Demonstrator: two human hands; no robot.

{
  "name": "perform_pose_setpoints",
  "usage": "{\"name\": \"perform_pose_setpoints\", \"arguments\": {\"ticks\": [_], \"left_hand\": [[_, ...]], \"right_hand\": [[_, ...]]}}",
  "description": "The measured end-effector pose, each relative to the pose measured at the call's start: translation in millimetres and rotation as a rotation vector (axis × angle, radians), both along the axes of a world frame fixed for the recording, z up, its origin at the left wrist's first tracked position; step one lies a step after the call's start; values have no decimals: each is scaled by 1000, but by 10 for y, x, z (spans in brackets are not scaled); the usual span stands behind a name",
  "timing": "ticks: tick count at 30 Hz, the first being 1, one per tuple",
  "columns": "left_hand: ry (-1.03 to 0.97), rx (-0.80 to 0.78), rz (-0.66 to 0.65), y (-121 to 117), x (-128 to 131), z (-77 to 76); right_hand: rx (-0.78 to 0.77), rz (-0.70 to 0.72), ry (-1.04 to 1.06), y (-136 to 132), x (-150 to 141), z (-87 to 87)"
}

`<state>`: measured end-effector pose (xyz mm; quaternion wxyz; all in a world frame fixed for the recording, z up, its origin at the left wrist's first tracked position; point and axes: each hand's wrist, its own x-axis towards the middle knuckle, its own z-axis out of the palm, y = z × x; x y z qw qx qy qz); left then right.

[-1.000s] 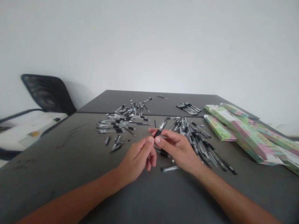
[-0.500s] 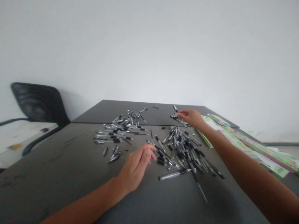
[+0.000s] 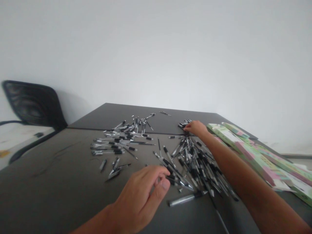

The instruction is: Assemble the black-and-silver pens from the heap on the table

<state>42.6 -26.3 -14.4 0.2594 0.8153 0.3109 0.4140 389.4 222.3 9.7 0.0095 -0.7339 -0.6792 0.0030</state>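
Note:
My left hand (image 3: 143, 198) is low and close to me on the dark table (image 3: 60, 185). Its fingers curl with the thumb against them, pinching a pen (image 3: 174, 179) at the near edge of the big middle pile of black and clear pens (image 3: 195, 159). My right arm stretches far across that pile. My right hand (image 3: 197, 127) rests at a small neat group of black pens (image 3: 183, 123) near the far edge. Its fingers are bunched and too small to read.
A second spread of pens (image 3: 119, 139) lies left of centre, with loose pen parts (image 3: 113, 169) in front of it. A single silver pen (image 3: 181, 199) lies close to me. Green and pink flat boxes (image 3: 248, 146) are stacked at the right. A black mesh chair (image 3: 31, 104) stands at the left.
A second ago both hands held one pen before me. My right hand carried it out to the far small group. My left hand dropped to the near edge of the middle pile.

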Motion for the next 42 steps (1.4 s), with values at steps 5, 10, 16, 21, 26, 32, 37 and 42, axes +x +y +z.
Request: {"name": "perform_pose_setpoints", "arguments": {"ticks": [5, 10, 16, 21, 26, 32, 37, 42], "left_hand": [[46, -1, 9, -2, 8, -4], [90, 8, 18, -5, 26, -11], [89, 26, 33, -7, 31, -13], [91, 52, 54, 11, 54, 9], [74, 142, 95, 11, 71, 24], [55, 205, 98, -1, 83, 25], [71, 210, 84, 20, 72, 22], [66, 229, 94, 63, 41, 35]], "right_hand": [[20, -16, -9, 36, 66, -27], [61, -25, -12, -17, 100, -76], [128, -19, -28, -54, 110, -81], [180, -16, -50, -53, 110, -89], [193, -37, -73, -32, 118, -120], [176, -32, -92, -36, 141, -104], [194, -24, -105, -72, 150, -106], [242, 2, -109, -166, 157, -80]]}}
